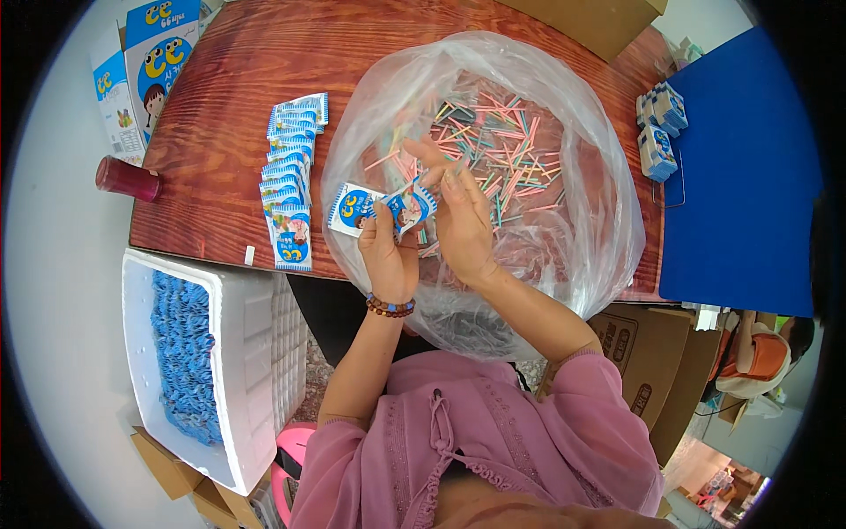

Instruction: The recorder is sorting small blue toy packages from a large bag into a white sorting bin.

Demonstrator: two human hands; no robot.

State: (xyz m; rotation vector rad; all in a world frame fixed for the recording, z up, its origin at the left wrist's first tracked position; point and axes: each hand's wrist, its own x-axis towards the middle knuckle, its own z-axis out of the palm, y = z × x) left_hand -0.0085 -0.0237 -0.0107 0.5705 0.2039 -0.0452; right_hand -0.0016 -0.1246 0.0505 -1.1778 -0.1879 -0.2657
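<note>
My left hand [389, 257] is closed on small blue-and-white packets [352, 210], fanned so that two fronts show. Just right of them is my right hand [464, 220], its fingers bent close to the upper corner of the right packet. Something thin seems to be between its fingertips, too small to name. Both hands are over the near left side of a large clear plastic bag [617, 198], spread wide on the table. Inside the bag lie many loose thin sticks [520, 163] in pink, teal and pale yellow.
An overlapping row of similar packets [286, 185] lies on the wooden table [220, 132], left of the bag. A dark red cup [129, 179] is at the left edge. Below stands a white foam box [233, 370] of blue packets. A blue panel [740, 176] is at right.
</note>
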